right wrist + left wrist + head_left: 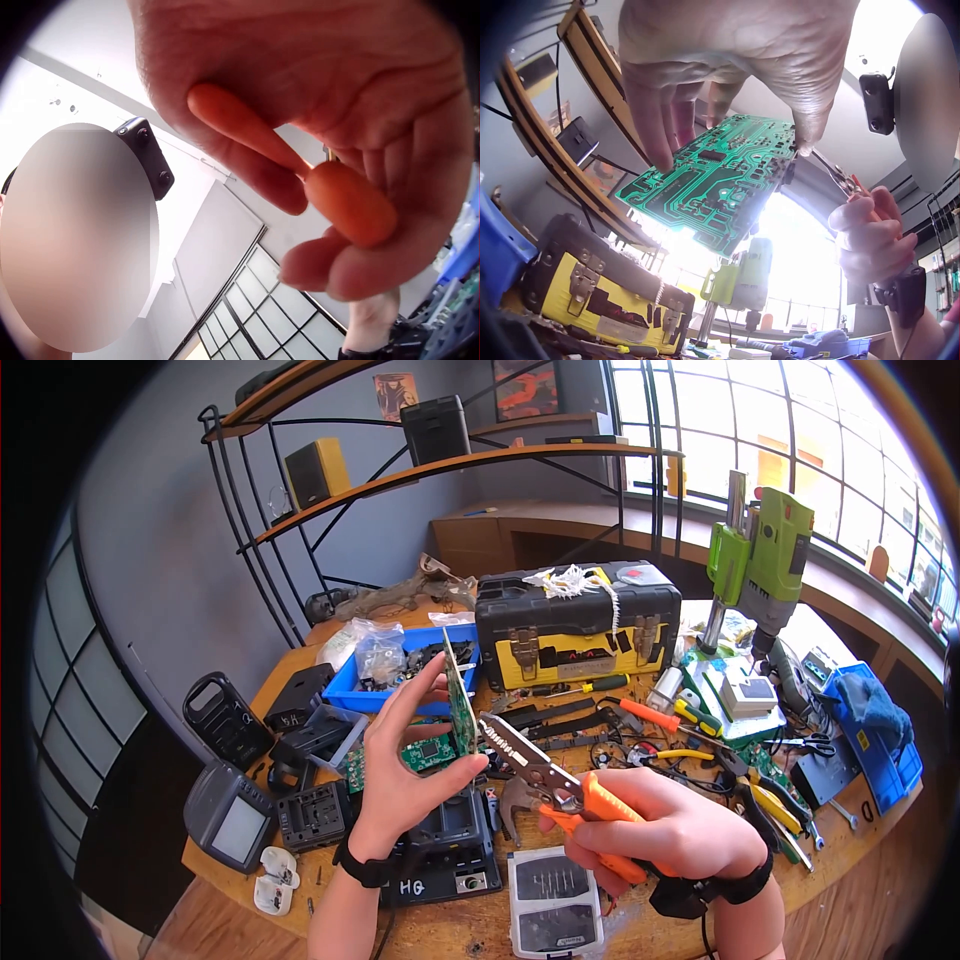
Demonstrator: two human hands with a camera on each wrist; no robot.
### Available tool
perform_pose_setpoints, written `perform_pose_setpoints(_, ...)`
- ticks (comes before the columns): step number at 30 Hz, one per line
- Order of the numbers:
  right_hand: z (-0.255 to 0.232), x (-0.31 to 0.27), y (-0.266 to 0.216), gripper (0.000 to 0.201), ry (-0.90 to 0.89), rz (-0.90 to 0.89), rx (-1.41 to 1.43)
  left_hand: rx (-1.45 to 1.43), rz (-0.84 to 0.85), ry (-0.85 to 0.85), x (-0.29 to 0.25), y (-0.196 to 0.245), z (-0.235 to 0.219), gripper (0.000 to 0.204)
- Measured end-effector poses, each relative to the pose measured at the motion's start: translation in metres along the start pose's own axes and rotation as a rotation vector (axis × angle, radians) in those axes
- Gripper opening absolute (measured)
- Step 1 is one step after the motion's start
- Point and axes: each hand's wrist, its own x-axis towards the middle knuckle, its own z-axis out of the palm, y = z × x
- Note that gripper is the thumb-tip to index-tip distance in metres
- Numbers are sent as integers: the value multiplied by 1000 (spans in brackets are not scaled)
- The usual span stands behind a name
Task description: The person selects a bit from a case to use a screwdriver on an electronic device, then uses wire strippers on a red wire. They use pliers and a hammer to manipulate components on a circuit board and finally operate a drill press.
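My left hand (400, 775) holds a green circuit board (460, 705) on edge, fingers on one side and thumb at its lower edge. The left wrist view shows the soldered face of the board (705, 187) with its traces. In my right hand (675, 830) is an orange-handled wire stripper (535, 765), its notched metal nose pointing up and left. The tip overlaps the board's near side in the head view and lies close by the left thumb in the left wrist view. Orange handles (349, 206) sit within the curled right fingers in the right wrist view.
Beyond the hands stand a black-and-yellow toolbox (590, 625) and a blue bin (350, 680) of parts. A green drill press (765, 560) rises at the right, near scattered pliers (775, 810). A bit case (555, 905) lies below the right hand. Another green board (425, 752) lies behind the left.
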Motion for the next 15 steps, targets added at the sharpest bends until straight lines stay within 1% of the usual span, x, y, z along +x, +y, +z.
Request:
perform_pose_setpoints(3,-1,-1,-4,31,-3,27,-43,30,32,6,1,-2,-2,95)
perform_pose_setpoints(13,-4,-1,-3,32,-16,18,-59,87,128,-33,6,-1,-8,96)
perform_pose_setpoints(15,-7,-2,-4,32,-17,33,-138,103,142,-30,7,-1,-10,96)
